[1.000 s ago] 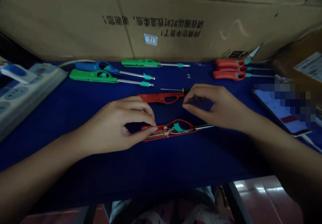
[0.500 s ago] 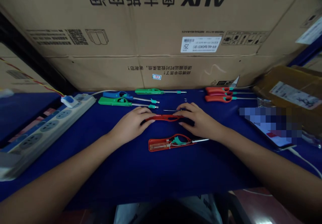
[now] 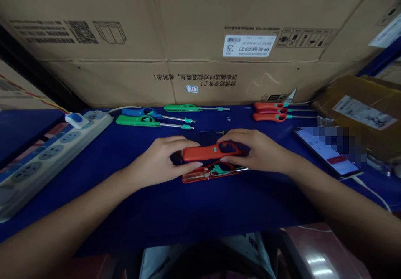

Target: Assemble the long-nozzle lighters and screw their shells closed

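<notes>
My left hand (image 3: pixel 163 160) pinches the left end of a red lighter casing half (image 3: pixel 200 153), and my right hand (image 3: pixel 253 148) grips its other end by the trigger loop. The casing is held outer side up, just above and behind an opened red lighter (image 3: pixel 194 176) on the blue cloth. In that open half show a clear fuel tank, a teal trigger and a metal tube, partly hidden by the casing and my fingers. A thin screwdriver (image 3: pixel 213 132) with a yellow and black end lies behind my right hand, and small screws (image 3: pixel 228 118) rest beyond it.
Green lighters (image 3: pixel 138 120) and a blue lighter (image 3: pixel 138 112) lie at the back left, several red lighters (image 3: pixel 270 117) at the back right. A power strip (image 3: pixel 46 153) runs along the left. On the right are a phone (image 3: pixel 326 149) and a cardboard box (image 3: pixel 363 107).
Both hands have brought the red casing half nearer to me, over the opened lighter, and turned it so its outer face shows. The view has tipped slightly downward.
</notes>
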`<state>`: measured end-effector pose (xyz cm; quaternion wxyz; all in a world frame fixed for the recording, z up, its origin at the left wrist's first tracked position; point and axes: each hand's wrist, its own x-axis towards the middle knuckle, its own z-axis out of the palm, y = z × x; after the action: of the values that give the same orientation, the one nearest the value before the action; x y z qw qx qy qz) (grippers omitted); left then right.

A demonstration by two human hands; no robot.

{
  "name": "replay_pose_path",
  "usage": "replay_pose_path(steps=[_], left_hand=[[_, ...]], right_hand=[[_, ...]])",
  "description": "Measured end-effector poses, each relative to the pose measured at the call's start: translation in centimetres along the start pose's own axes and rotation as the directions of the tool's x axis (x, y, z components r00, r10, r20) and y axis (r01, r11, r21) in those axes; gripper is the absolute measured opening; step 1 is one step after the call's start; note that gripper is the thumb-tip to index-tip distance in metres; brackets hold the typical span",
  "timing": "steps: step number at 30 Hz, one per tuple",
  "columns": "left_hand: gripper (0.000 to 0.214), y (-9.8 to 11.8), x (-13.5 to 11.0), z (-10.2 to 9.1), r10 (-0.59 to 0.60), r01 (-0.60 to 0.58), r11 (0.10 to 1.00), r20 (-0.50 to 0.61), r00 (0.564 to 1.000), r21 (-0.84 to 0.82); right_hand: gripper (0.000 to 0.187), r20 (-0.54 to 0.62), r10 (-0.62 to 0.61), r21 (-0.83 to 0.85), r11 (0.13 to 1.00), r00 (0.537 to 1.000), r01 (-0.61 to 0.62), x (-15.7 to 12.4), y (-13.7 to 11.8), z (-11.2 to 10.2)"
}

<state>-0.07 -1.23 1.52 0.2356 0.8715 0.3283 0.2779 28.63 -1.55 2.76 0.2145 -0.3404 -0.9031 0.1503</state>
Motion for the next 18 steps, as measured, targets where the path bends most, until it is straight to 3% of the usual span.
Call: replay_pose_path(steps=[2, 8, 13, 18], left_hand=[[0.026, 0.5, -0.3, -0.3, 0.098, -0.103, 0.991, 0.054, 0.994, 0.09], [0.016, 1.7, -0.9, -0.8, 0.133, -0.195, 0.94, 0.226, 0.965, 0.28], [0.02, 1.4, -1.1, -0.1, 0.098, -0.207, 0.905, 0.291, 0.952, 0.372], [0.016, 1.3, -1.1, 0.1, 0.05, -0.161, 0.91, 0.284, 0.958, 0.381]], right_hand=[[0.034, 0.039, -0.019, 0.05, 0.999, 0.999, 0.018, 0.0, -0.2, 0.1], [0.029, 0.152, -0.044, 0.009, 0.999, 0.987, 0.043, -0.2, -0.9, 0.8], [0.032, 0.213, -0.014, -0.042, 0.999, 0.977, 0.024, -0.3, -0.9, 1.3], [0.038, 0.228, 0.015, 0.002, 1.0, 0.974, -0.016, -0.2, -0.7, 1.4]])
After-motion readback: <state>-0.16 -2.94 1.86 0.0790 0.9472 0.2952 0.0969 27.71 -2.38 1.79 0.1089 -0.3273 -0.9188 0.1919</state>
